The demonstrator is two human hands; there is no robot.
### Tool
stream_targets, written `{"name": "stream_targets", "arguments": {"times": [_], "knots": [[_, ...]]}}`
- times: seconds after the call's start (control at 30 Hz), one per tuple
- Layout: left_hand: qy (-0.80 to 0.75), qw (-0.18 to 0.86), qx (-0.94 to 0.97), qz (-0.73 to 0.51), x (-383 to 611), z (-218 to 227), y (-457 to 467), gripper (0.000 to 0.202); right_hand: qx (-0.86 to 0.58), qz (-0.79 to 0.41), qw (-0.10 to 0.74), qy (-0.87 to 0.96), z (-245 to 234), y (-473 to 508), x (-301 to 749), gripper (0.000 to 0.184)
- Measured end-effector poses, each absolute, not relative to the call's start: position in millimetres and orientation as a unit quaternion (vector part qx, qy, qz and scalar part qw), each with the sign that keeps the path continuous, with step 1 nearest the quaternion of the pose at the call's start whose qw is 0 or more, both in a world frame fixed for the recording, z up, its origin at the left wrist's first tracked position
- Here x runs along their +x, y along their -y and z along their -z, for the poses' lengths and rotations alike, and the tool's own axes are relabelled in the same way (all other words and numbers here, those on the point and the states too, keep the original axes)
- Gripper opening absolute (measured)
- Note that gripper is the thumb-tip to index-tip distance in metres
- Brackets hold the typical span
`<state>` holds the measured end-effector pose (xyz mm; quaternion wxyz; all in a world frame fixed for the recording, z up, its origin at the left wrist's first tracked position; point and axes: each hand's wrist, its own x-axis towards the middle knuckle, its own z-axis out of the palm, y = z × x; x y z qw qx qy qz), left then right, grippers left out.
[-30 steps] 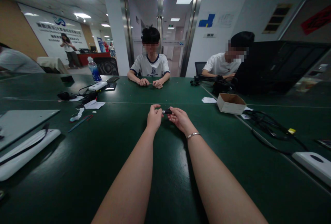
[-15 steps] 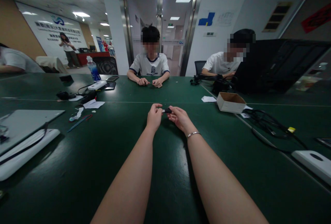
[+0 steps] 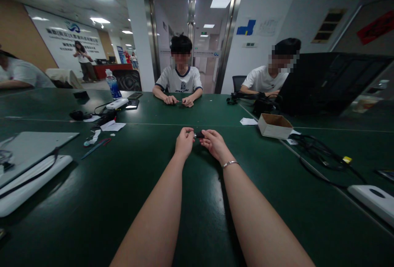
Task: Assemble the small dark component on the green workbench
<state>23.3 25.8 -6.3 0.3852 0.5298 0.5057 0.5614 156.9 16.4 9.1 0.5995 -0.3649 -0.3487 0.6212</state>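
Observation:
Both my forearms reach out over the dark green table (image 3: 129, 176). My left hand (image 3: 184, 141) and my right hand (image 3: 214, 143) meet in front of me, each pinching one end of a small black object with a metal tip (image 3: 199, 135), held just above the tabletop. The fingers of both hands are curled closed around it. A thin bracelet (image 3: 230, 163) circles my right wrist.
An open cardboard box (image 3: 274, 125) stands to the right, black cables (image 3: 320, 154) beyond it, a black laptop (image 3: 326, 82) behind. At left lie a grey laptop (image 3: 33, 148), a white pad (image 3: 30, 185), papers and a water bottle (image 3: 113, 85). Two people sit across the table.
My hands have stayed together on the small black object. The view has shifted slightly; the person opposite keeps both hands on the table.

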Motion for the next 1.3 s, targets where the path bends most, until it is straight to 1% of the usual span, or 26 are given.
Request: {"name": "stream_targets", "arguments": {"times": [0.17, 0.47, 0.67, 0.8, 0.93, 1.13, 1.3], "knots": [[-0.507, 0.364, 0.532, -0.572, 22, 6, -25, 0.019, -0.364, -0.634, 0.577, 0.364, -8, -18, 157, 0.025], [-0.518, 0.331, 0.549, -0.566, 20, 9, -27, 0.018, -0.372, -0.626, 0.575, 0.374, -9, -16, 157, 0.019], [-0.526, 0.304, 0.563, -0.561, 20, 8, -25, 0.018, -0.361, -0.631, 0.56, 0.397, -8, -16, 157, 0.026], [-0.523, 0.307, 0.567, -0.557, 20, 8, -24, 0.023, -0.349, -0.631, 0.56, 0.408, -6, -17, 158, 0.032], [-0.537, 0.318, 0.559, -0.546, 20, 8, -25, 0.031, -0.36, -0.626, 0.565, 0.399, -4, -20, 158, 0.031], [-0.526, 0.339, 0.56, -0.543, 21, 12, -29, 0.021, -0.373, -0.612, 0.588, 0.375, -1, -24, 158, 0.025], [-0.535, 0.346, 0.562, -0.528, 20, 12, -29, 0.025, -0.367, -0.605, 0.593, 0.384, 0, -26, 159, 0.022]]}}
